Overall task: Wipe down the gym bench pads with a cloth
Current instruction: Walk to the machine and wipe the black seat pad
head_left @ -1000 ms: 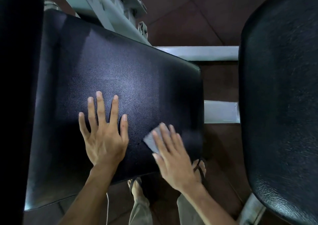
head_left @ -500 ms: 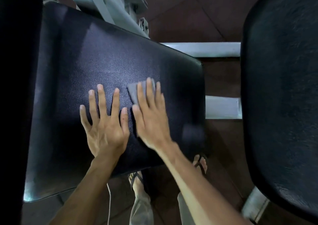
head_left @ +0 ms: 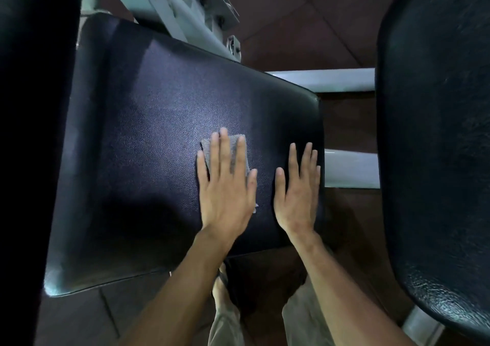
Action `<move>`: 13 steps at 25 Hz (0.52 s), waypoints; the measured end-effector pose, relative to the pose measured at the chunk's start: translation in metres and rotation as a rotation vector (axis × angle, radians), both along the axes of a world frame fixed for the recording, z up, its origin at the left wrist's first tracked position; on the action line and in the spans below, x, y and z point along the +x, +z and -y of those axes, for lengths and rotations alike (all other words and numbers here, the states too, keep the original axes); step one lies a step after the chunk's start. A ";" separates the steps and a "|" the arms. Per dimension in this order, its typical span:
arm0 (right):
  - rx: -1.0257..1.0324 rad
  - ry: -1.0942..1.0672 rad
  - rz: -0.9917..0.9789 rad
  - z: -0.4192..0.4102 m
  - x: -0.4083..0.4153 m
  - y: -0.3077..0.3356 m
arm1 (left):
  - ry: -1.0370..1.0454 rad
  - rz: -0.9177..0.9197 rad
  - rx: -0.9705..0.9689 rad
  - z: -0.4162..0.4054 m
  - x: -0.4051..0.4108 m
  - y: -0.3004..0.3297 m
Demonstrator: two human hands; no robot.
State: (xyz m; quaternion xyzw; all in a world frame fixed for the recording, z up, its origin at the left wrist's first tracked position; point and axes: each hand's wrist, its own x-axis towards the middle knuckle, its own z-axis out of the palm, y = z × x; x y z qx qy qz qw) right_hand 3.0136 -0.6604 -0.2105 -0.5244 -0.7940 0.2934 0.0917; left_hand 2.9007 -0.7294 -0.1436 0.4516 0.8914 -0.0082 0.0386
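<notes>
The black textured bench pad [head_left: 148, 139] fills the middle of the head view, slanting down toward me. My left hand [head_left: 225, 186] lies flat on its middle right part, fingers spread, pressing a small grey cloth [head_left: 233, 149] against the pad. Only the cloth's far corners show past the fingers. My right hand [head_left: 297, 192] rests palm down and empty on the pad just beside it, close to the pad's right edge.
A second black pad [head_left: 437, 133] rises at the right, and a dark upright pad [head_left: 31, 133] covers the left edge. Grey metal frame parts [head_left: 185, 9] sit behind the pad, with white bars [head_left: 350, 168] between the pads. My sandalled foot [head_left: 220, 284] stands on the brown tiled floor.
The cloth has passed from under my right hand to under my left hand. Both hands have shifted right on the pad, and my right hand now lies empty at the pad's right edge.
</notes>
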 end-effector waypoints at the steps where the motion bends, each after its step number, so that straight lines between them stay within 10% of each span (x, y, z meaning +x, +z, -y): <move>1: 0.009 0.001 0.002 0.000 0.000 -0.001 | -0.015 -0.011 -0.037 -0.008 0.000 -0.007; 13: 0.032 -0.008 -0.007 -0.004 0.004 -0.004 | 0.008 -0.082 -0.094 0.032 -0.026 0.008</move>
